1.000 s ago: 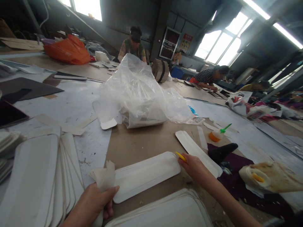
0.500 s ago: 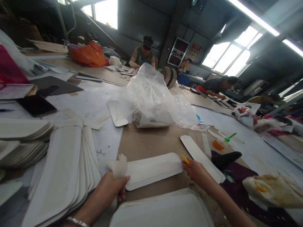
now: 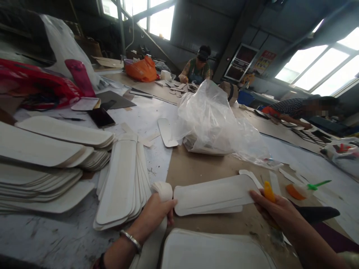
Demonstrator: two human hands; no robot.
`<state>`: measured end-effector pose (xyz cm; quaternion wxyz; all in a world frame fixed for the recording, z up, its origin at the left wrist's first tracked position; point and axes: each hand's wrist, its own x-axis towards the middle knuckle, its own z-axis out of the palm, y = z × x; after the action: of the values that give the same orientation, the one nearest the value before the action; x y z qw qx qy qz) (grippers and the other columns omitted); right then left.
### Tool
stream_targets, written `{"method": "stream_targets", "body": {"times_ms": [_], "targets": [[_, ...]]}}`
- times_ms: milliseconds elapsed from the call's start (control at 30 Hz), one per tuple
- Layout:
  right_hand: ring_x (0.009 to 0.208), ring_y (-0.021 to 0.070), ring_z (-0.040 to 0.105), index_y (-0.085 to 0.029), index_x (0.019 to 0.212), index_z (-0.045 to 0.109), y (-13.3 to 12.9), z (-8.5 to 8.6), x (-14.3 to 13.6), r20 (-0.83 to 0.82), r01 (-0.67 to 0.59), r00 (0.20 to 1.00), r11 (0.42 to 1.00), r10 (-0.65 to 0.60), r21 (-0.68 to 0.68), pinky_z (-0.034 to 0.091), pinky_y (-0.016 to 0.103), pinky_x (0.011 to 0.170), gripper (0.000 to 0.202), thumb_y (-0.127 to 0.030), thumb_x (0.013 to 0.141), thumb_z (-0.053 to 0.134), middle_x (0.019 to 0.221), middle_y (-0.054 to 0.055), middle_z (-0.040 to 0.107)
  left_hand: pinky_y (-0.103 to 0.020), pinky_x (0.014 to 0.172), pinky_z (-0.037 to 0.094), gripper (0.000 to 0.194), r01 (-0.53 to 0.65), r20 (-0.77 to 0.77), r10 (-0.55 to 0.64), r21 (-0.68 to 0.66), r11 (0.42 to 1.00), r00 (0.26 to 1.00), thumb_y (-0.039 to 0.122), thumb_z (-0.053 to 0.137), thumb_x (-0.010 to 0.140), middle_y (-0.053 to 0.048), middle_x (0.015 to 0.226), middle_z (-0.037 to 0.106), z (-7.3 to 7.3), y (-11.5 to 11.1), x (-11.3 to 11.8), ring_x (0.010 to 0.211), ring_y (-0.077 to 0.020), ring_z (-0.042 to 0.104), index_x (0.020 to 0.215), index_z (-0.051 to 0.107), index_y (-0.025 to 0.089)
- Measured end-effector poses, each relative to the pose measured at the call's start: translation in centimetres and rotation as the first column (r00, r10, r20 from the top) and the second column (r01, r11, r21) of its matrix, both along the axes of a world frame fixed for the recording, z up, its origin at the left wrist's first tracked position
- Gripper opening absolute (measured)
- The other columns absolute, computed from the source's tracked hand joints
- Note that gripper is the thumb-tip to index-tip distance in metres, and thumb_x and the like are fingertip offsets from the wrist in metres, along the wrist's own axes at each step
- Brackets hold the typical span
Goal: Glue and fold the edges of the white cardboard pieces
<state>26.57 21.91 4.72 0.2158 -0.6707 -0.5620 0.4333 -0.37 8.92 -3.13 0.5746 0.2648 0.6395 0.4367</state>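
My left hand [image 3: 155, 213] is closed around a curled white strip [image 3: 163, 191], its thumb by the left end of a long white panel [image 3: 210, 192]. My right hand [image 3: 277, 211] pinches that panel's right end between thumb and fingers, raising it slightly off the panel beneath. A yellow tool [image 3: 269, 191], its tip hidden, is tucked in the same hand. Nearest to me lies a stack of similar white panels [image 3: 213, 250]. Another fanned stack [image 3: 119, 179] stands to the left of my left hand.
More panel piles [image 3: 39, 149] fill the far left, with a phone [image 3: 101, 117] behind them. A clear plastic bag [image 3: 207, 119] stands ahead. An orange glue bottle with a green nozzle [image 3: 297, 190] and a black object [image 3: 318, 213] lie right. Co-workers sit across the tables.
The view has turned left. My right hand has gone from beside the panel to gripping its right end, which has come up and shifted off the one below. My left hand keeps the curled strip.
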Motion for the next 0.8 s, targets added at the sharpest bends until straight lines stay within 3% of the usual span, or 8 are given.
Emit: {"method": "stream_targets", "body": {"times_ms": [133, 200, 267, 433, 533, 700, 800], "targets": [[0.040, 0.0055, 0.039, -0.019, 0.067, 0.050, -1.0, 1.7, 0.1, -0.115, 0.110, 0.987, 0.993, -0.114, -0.043, 0.033, 0.014, 0.035, 0.041, -0.050, 0.057, 0.075, 0.049, -0.005, 0.049, -0.027, 0.057, 0.042, 0.048, -0.088, 0.077, 0.081, 0.096, 0.991, 0.994, 0.049, 0.059, 0.063, 0.000, 0.045, 0.055, 1.1, -1.3, -0.9, 0.050, -0.0172, 0.053, 0.091, 0.059, 0.009], [0.042, 0.0066, 0.042, -0.020, 0.071, 0.051, -1.4, 2.1, 0.2, -0.159, 0.139, 0.976, 0.988, -0.149, -0.071, 0.036, 0.014, 0.036, 0.042, -0.047, 0.055, 0.078, 0.052, -0.005, 0.051, -0.027, 0.061, 0.042, 0.054, -0.106, 0.122, 0.091, 0.128, 0.986, 0.988, 0.050, 0.061, 0.064, 0.001, 0.046, 0.055, 1.7, -1.8, -1.2, 0.052, -0.0166, 0.053, 0.099, 0.055, 0.008], [0.044, 0.0074, 0.044, -0.020, 0.073, 0.051, -2.0, 2.4, 0.2, -0.198, 0.150, 0.967, 0.986, -0.163, -0.078, 0.038, 0.014, 0.037, 0.044, -0.045, 0.053, 0.081, 0.055, -0.005, 0.052, -0.027, 0.061, 0.041, 0.051, -0.113, 0.170, 0.086, 0.159, 0.981, 0.982, 0.051, 0.062, 0.064, 0.001, 0.047, 0.055, 2.2, -2.3, -1.5, 0.050, -0.0151, 0.051, 0.092, 0.056, 0.010], [0.044, 0.0070, 0.041, -0.019, 0.068, 0.050, -4.3, 3.1, -0.1, -0.265, 0.110, 0.954, 0.987, -0.137, -0.115, 0.037, 0.014, 0.036, 0.043, -0.046, 0.054, 0.081, 0.054, -0.004, 0.050, -0.022, 0.054, 0.036, 0.042, -0.078, 0.254, 0.021, 0.218, 0.973, 0.967, 0.049, 0.065, 0.065, -0.003, 0.047, 0.052, 3.1, -3.6, -2.1, 0.046, -0.0104, 0.046, 0.051, 0.048, 0.014], [0.041, 0.0048, 0.035, -0.018, 0.065, 0.049, -6.0, 3.3, 0.0, -0.360, 0.100, 0.917, 0.973, -0.172, -0.209, 0.034, 0.013, 0.036, 0.042, -0.047, 0.058, 0.079, 0.049, -0.005, 0.044, -0.019, 0.048, 0.033, 0.041, -0.085, 0.394, 0.010, 0.175, 0.981, 0.919, 0.044, 0.071, 0.061, 0.001, 0.047, 0.046, 3.4, -4.6, -2.4, 0.044, -0.0090, 0.046, 0.051, 0.045, 0.014], [0.042, 0.0047, 0.032, -0.018, 0.059, 0.045, -9.2, 2.5, 0.8, -0.532, 0.055, 0.817, 0.949, -0.222, -0.310, 0.035, 0.016, 0.040, 0.043, -0.050, 0.063, 0.075, 0.049, -0.006, 0.038, -0.018, 0.044, 0.032, 0.050, -0.036, 0.627, -0.012, 0.064, 0.997, 0.779, 0.046, 0.080, 0.049, 0.004, 0.044, 0.040, 3.4, -6.3, -2.4, 0.041, -0.0083, 0.045, 0.047, 0.040, 0.015], [0.040, 0.0031, 0.028, -0.017, 0.056, 0.042, -10.8, 1.2, 1.6, -0.500, 0.037, 0.841, 0.944, -0.207, -0.328, 0.028, 0.015, 0.039, 0.048, -0.055, 0.068, 0.069, 0.045, -0.007, 0.033, -0.019, 0.047, 0.034, 0.047, 0.022, 0.559, -0.064, 0.082, 0.996, 0.827, 0.047, 0.077, 0.055, 0.001, 0.045, 0.045, 2.9, -7.4, -2.2, 0.042, -0.0087, 0.044, 0.049, 0.043, 0.015]]}}
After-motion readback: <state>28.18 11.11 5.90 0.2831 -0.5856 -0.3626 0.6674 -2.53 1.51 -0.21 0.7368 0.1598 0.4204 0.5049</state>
